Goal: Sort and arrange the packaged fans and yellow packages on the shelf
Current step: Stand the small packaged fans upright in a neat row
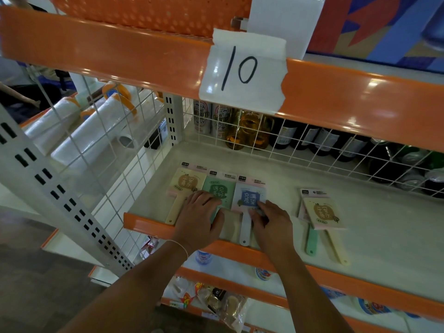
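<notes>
The packaged fans lay flat on the shelf [276,169] in a row near its left end: a beige fan [186,186], a green fan [217,189] and a blue fan [251,197], edge to edge, handles pointing toward the orange front lip. They looked light, thin and stiff, in slick wrapping that would likely slide easily on the shelf; the safest hold seemed the card body or the handle. The left hand [200,216] rested on the green fan's lower part, fingers loosely spread, pressing rather than gripping. The right hand [270,222] touched the blue fan's lower right corner, fingertips bent upon it; a pinch could not be confirmed. Well apart to the right lay two stacked fans [320,212], untouched.
</notes>
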Demonstrator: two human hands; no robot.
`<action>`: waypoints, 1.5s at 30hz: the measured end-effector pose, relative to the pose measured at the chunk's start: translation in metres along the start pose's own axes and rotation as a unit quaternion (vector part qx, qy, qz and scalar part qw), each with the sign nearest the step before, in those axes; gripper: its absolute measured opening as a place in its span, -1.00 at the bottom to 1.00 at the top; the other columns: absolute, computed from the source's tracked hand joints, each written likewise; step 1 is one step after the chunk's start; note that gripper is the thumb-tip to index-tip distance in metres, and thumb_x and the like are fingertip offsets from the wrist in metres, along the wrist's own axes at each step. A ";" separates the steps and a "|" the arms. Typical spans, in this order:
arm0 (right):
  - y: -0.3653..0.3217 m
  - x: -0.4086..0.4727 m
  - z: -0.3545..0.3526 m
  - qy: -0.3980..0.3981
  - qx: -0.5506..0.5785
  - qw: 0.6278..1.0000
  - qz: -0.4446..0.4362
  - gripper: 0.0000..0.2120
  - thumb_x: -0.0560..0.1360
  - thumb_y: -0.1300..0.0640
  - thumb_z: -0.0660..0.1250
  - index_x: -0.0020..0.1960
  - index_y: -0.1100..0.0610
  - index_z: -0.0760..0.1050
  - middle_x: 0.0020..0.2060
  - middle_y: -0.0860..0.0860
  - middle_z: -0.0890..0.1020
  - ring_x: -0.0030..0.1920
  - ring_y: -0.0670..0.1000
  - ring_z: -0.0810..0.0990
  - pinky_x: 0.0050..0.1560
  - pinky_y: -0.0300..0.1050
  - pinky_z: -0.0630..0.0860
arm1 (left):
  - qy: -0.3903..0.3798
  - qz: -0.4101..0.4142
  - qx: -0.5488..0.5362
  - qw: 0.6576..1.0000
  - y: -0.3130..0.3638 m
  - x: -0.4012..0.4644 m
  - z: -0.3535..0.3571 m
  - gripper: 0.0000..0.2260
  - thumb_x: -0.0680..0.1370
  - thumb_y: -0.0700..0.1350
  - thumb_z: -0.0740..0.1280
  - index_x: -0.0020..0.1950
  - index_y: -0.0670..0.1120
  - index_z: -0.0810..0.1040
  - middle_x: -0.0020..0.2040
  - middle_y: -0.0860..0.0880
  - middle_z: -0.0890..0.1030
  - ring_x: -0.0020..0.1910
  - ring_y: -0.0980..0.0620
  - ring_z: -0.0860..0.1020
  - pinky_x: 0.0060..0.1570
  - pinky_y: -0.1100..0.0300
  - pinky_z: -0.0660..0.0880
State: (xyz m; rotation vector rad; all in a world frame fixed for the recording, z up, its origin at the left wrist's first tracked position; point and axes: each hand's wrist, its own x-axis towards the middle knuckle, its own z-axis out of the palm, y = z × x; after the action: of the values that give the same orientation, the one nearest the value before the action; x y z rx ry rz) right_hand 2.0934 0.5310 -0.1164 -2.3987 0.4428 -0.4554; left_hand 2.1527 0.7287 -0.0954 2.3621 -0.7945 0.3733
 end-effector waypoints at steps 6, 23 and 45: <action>-0.004 -0.001 -0.001 0.001 -0.002 1.000 0.006 -0.64 0.49 -0.02 0.40 0.21 0.15 0.61 0.19 0.13 0.62 0.26 0.12 0.52 0.28 -0.09 0.38 | 0.002 -0.001 0.000 1.000 0.001 0.000 -0.001 -0.76 0.51 -0.03 0.21 0.00 -0.14 0.59 -0.05 -0.03 0.57 0.00 -0.04 0.50 0.09 0.01 0.47; -0.018 -0.006 -0.040 0.118 0.145 0.975 0.117 -0.76 0.57 0.16 0.29 0.20 0.13 0.58 -0.06 -0.05 0.62 -0.16 -0.21 0.56 -0.16 -0.54 0.40 | -0.021 -0.015 -0.003 1.000 0.003 0.000 -0.005 -0.75 0.52 -0.03 0.20 0.01 -0.13 0.59 -0.03 -0.02 0.57 0.01 -0.02 0.49 0.12 0.02 0.46; 0.039 0.013 -0.122 0.025 -0.051 0.968 0.243 -0.14 0.14 -0.44 0.37 0.32 -0.03 0.40 0.18 0.09 0.56 0.19 0.19 0.51 0.24 0.09 0.47 | -0.024 0.064 -0.041 0.997 0.077 0.016 -0.002 -0.76 0.55 -0.06 0.20 0.04 -0.13 0.61 -0.05 -0.02 0.57 -0.04 0.03 0.49 -0.02 0.28 0.36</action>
State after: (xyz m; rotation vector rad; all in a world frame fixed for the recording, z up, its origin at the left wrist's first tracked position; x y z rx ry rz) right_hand 2.0452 0.4316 -0.0496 -2.2677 1.0652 -0.2760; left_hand 2.1175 0.6745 -0.0511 2.2582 -0.9695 0.3313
